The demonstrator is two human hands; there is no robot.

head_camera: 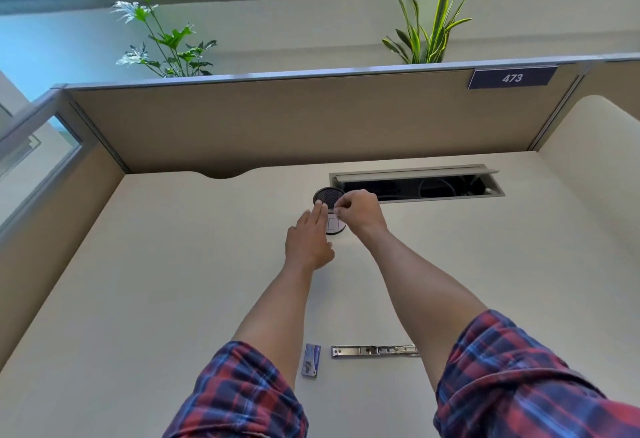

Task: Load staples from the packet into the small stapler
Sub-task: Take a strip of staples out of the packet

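The small staple packet (311, 360), a blue and grey box, lies on the desk's near edge between my forearms. To its right the metal stapler (374, 351) lies unfolded flat, its right end hidden behind my right forearm. Both hands are far from them, at a black mesh cup (335, 226) with a white label in the middle of the desk. My left hand (308, 240) has straight fingers resting against the cup's left side. My right hand (358, 211) pinches at the cup's front rim with thumb and fingertips; anything between them is too small to make out.
An open cable hatch (417, 183) with its lid raised sits in the desk just right of the cup. Beige partition walls (277, 119) enclose the desk at the back and both sides. Plants stand behind the back partition.
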